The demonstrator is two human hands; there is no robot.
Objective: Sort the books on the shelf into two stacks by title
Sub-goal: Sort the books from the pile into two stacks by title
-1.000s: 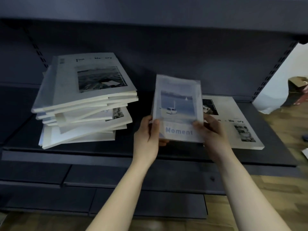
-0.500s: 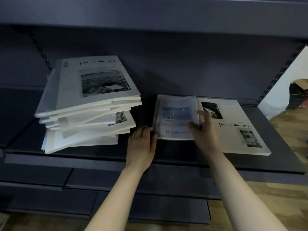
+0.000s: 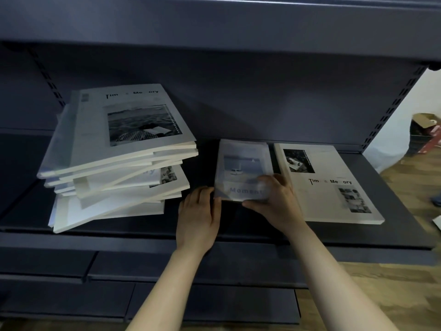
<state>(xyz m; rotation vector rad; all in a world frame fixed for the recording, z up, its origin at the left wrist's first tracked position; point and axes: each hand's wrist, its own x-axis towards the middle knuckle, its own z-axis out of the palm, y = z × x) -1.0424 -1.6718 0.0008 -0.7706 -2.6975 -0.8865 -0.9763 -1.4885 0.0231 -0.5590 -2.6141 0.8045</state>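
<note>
On the shelf, the Moment book lies flat beside the Time book. The left hand touches its edge, fingers straight; the right hand pinches its corner. Nudge it straight, then let go.

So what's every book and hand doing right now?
pile of books: messy, leaning, nobody touching it.
Time & Memory book: flat on the shelf, face up, alone, untouched.
Moment book: flat, face up, between the pile of books and the Time & Memory book.
left hand: fingers straight, touching the Moment book's lower left corner.
right hand: holding its lower right corner, blurred.
</note>
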